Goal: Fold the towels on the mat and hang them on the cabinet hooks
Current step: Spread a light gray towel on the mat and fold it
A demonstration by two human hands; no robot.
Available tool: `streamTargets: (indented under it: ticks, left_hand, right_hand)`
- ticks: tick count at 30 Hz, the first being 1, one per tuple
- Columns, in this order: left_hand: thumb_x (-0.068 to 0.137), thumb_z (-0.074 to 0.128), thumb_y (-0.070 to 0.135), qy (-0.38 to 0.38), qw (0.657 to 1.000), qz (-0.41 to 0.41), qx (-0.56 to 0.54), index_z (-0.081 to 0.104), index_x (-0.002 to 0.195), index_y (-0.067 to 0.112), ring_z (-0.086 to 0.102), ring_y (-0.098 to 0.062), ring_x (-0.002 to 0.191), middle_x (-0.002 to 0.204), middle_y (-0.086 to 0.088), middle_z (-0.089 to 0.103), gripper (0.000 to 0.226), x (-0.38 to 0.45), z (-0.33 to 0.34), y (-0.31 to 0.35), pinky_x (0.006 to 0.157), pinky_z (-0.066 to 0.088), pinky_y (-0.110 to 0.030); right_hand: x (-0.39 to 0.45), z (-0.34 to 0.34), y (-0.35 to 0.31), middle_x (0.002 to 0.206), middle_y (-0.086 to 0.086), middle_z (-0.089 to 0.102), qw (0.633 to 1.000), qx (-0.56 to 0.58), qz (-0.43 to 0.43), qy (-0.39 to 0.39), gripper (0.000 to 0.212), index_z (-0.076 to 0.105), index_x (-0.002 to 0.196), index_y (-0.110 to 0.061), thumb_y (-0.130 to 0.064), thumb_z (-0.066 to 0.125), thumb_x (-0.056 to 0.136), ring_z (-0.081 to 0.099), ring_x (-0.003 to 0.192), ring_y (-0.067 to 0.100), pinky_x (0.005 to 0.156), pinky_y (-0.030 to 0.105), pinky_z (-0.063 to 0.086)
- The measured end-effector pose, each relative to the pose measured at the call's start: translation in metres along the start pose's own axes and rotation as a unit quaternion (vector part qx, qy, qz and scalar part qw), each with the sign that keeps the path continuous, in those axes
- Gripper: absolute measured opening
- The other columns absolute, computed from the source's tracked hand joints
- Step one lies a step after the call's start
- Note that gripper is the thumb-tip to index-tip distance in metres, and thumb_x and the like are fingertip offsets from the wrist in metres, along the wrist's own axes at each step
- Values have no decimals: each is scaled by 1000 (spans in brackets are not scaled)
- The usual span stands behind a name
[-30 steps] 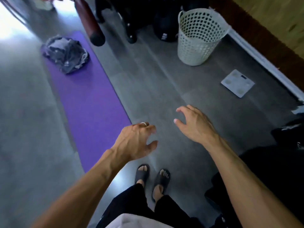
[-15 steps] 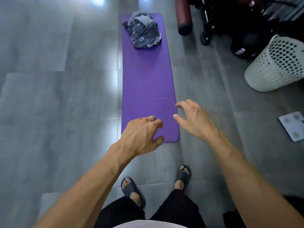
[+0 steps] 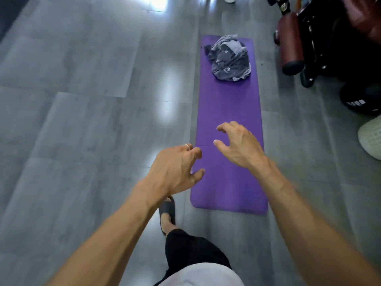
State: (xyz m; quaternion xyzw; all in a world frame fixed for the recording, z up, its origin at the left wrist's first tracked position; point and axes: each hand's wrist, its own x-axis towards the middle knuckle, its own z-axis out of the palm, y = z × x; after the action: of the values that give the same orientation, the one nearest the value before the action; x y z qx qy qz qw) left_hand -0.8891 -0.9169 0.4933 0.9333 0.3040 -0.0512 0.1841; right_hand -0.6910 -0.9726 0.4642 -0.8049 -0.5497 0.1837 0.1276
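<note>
Head camera: a person is standing at the near end of a purple mat [image 3: 228, 112] that is lying lengthwise on a grey tiled floor [image 3: 82, 100]. A crumpled heap of grey towels [image 3: 228, 58] is sitting on the mat's far end, well apart from both hands. The left hand [image 3: 175, 170], wearing a ring [image 3: 187, 145], is hovering over the mat's near left edge with fingers loosely curled and slightly spread, holding nothing. The right hand [image 3: 241, 147] is reaching out above the mat, fingers curled and spread like a claw, also holding nothing. One foot in a dark slipper [image 3: 167, 211] is showing beside the mat's near corner. A white perforated basket [image 3: 371, 139] is peeking in at the right edge, near dark red exercise equipment [image 3: 290, 44].
</note>
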Motion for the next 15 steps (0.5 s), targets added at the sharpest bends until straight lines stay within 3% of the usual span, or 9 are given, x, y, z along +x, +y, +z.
streamTargets:
  ticks: [8,15]
  left_hand:
    - [87,54,50,-43,999,20,-7,56,119,25,62,-20,98,109,5,62,41,99,-69,-128,73,51,-33]
    - [87,53,50,-60,996,64,-2,56,120,26,62,-19,97,110,6,61,41,244,-120,-239,73,51,-32]
  right_hand:
    - [163,-14,-59,116,8,60,1000,7,28,2,40,58,123,-15,-35,63,89,58,109,29,90,44,49]
    - [329,-23,-80,120,8,59,996,18,78,26,40,58,124,-15,-34,62,89,57,111,29,92,42,47]
